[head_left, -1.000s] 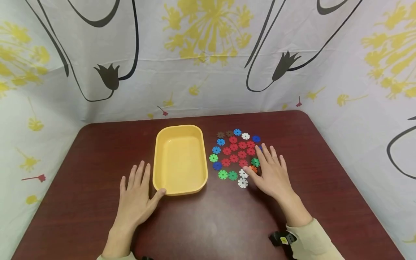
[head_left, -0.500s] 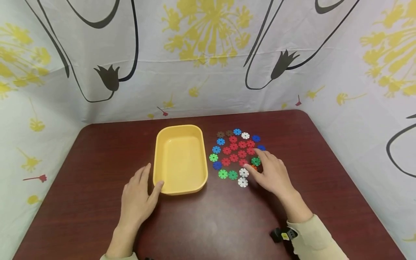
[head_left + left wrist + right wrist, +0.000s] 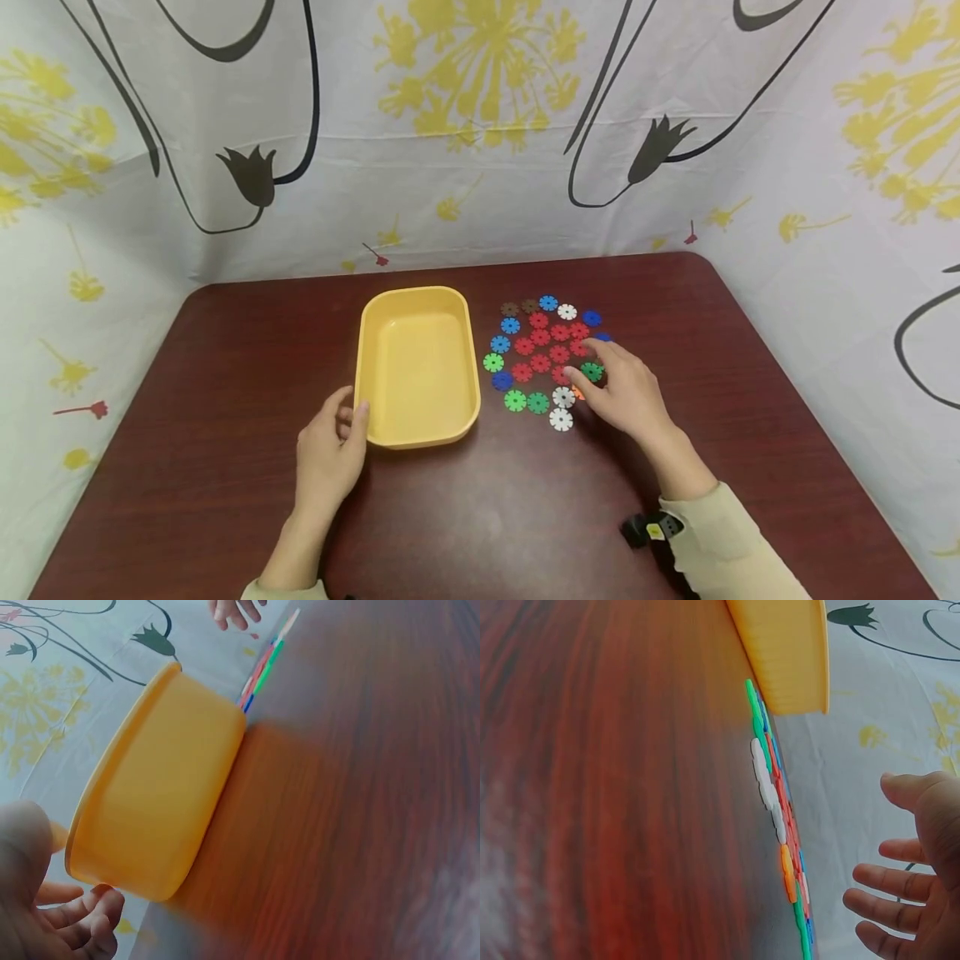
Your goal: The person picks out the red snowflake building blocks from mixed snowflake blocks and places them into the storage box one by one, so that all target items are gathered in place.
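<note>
A yellow plastic tray (image 3: 420,367) stands on the table. My left hand (image 3: 328,458) grips its near left rim, thumb at the rim and fingers curled outside the wall (image 3: 165,780). To the tray's right lies a group of flat notched plastic discs: several red discs (image 3: 540,363) in the middle, with blue, green, brown, orange and white ones around them. Over the right side of this group my right hand (image 3: 636,398) hovers, fingers loosely bent and holding nothing. It partly covers an orange disc (image 3: 577,392); a green disc (image 3: 592,372) shows between thumb and forefinger.
The dark red-brown table (image 3: 465,517) has rounded far corners. A white cloth (image 3: 495,225) with yellow and grey plant prints hangs behind it and along both sides. Two white discs (image 3: 561,419) lie nearest to me. A black device (image 3: 651,529) sits at my right wrist.
My left hand has moved right and curled its fingers at the tray's rim, where it lay spread before. The right hand's spread fingers have bent and drawn back slightly over the discs.
</note>
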A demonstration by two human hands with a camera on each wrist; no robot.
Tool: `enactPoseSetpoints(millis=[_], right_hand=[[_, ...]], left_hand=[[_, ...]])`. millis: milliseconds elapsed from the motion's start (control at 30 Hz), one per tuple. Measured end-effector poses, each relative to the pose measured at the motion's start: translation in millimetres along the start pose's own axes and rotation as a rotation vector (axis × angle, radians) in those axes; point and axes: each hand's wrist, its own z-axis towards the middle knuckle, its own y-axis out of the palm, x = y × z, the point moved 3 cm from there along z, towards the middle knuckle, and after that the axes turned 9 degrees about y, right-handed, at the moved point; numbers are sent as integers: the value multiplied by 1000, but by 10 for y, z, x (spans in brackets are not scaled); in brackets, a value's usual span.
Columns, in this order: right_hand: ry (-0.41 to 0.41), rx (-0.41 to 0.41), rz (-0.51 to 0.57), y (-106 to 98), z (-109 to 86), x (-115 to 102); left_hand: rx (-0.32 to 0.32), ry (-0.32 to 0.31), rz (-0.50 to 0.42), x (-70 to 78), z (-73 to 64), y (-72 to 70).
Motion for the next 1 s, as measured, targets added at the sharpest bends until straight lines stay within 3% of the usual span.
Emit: enactPoseSetpoints(millis=[133,467,667,1000], right_hand=[[2,-1,20,10,33,20],[7,-24,63,43,101,56],[-22,-32,104,32,163,64],[-34,-103,268,59,280,91]], left_hand=[[2,-84,-60,-18,4,20],[14,-190,-233,-18,25,37],[31,-221,-297,-19,30,45],[24,-234,-304,-11,37,43]])
